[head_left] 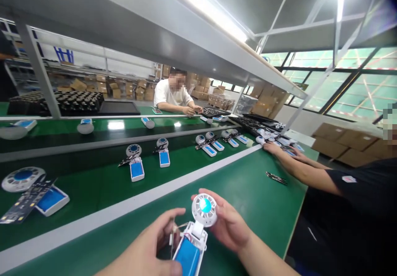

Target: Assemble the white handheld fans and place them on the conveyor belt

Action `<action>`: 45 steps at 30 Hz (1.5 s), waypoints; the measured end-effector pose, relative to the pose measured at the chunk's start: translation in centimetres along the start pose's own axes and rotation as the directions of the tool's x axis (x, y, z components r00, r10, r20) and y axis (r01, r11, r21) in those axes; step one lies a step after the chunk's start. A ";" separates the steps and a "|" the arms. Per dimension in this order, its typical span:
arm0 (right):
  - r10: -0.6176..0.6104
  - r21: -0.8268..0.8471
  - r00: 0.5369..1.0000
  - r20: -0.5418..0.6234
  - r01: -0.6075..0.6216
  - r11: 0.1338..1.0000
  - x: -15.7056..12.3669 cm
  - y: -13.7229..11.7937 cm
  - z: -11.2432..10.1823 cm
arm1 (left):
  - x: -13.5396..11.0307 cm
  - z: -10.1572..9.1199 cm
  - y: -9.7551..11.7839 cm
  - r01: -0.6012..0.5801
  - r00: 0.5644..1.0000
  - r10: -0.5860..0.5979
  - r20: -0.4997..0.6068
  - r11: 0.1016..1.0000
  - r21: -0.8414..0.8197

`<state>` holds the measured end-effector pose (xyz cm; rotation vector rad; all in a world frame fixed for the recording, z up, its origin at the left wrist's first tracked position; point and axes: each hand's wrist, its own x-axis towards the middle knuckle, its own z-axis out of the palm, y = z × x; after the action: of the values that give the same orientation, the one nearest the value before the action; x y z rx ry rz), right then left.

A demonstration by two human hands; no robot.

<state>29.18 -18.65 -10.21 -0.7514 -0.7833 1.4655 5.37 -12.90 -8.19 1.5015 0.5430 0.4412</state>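
Observation:
Both my hands hold one small white hand-held fan (198,230) above the near edge of the green bench. My right hand (228,224) cups the round fan head with its teal centre, fingers curled behind it. My left hand (155,243) pinches the fan's lower body, where a blue battery pack and thin wires show. Both hands are closed on the fan.
A green conveyor belt (102,185) carries several more fan units with blue batteries and black circuit strips. A co-worker in a black shirt at the right reaches onto the bench (294,164). Another person in white sits across. A black strip (276,178) lies on the bench.

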 end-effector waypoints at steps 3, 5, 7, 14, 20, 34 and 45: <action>-0.014 -0.202 1.000 -0.014 0.011 0.979 0.4 0.5 -0.8 | 0.1 0.4 1.1 0.093 0.980 -0.041 -0.195 0.960 0.265; -0.082 -0.475 0.994 -0.071 0.039 0.879 0.4 0.8 -0.9 | 0.3 0.5 1.4 0.206 0.956 -0.089 -0.279 0.882 0.425; -0.257 -0.758 0.959 -0.124 0.075 0.647 -0.2 1.1 -0.5 | 0.4 0.6 1.5 0.294 0.937 -0.143 -0.317 0.814 0.501; -0.376 -0.933 0.885 0.274 0.340 0.120 -3.2 2.5 3.0 | 0.6 1.1 0.7 0.246 0.944 -0.085 -0.319 0.828 0.504; -0.418 -0.941 0.865 0.279 0.332 0.059 -2.0 3.6 4.1 | 0.7 0.9 -0.6 0.115 0.954 0.045 -0.297 0.859 0.499; -0.328 -0.984 0.928 0.180 0.171 -0.056 2.3 4.4 5.4 | 1.1 -1.4 -0.9 0.115 0.914 0.157 -0.374 0.785 0.609; -0.289 -0.990 0.953 0.087 0.116 0.084 3.3 4.5 6.8 | 1.4 -2.3 -2.5 0.011 0.867 0.374 -0.329 0.647 0.762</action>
<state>20.92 -15.69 -10.17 -1.6610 -1.7541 0.3518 5.05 -10.30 -10.75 2.2923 1.0433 0.8233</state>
